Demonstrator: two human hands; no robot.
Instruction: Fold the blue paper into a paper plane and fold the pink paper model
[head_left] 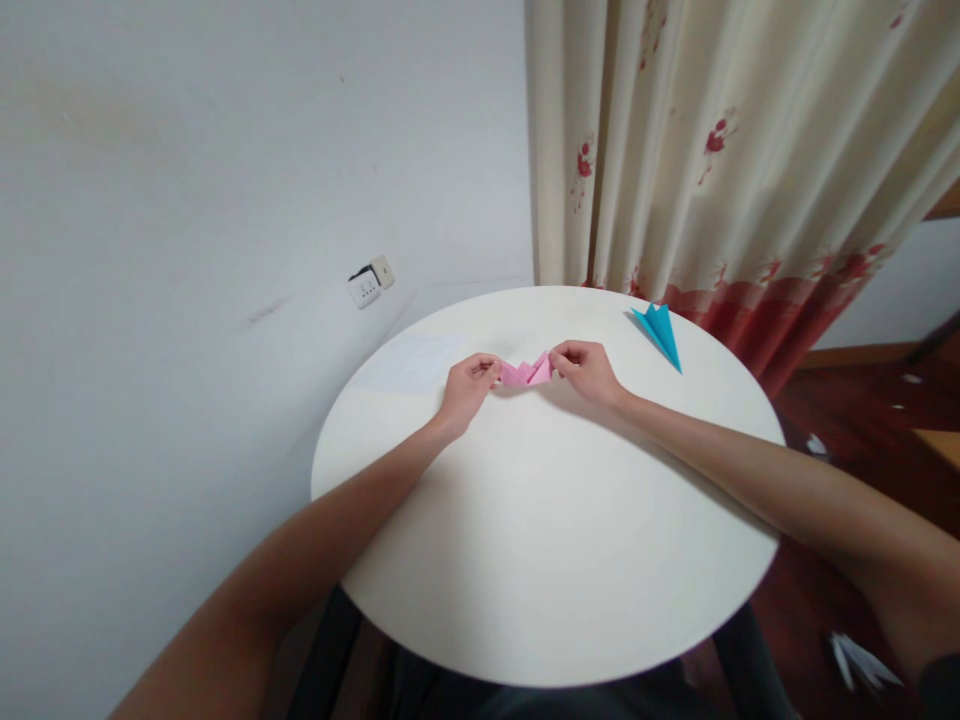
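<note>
Left hand (466, 385): fingers pinched on the pink folded paper's (526, 372) left end.
Right hand (586, 368): fingers clamp its right end.
Paper: far middle of the desk (540, 540).
Blue paper plane (660, 333): far right.

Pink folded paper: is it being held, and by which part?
Yes. The left hand pinches the pink folded paper at its left end, the right hand at its right end.

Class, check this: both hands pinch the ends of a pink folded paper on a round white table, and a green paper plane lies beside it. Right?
Not quite. In the head view the paper plane is blue, not green; the rest holds.
</note>
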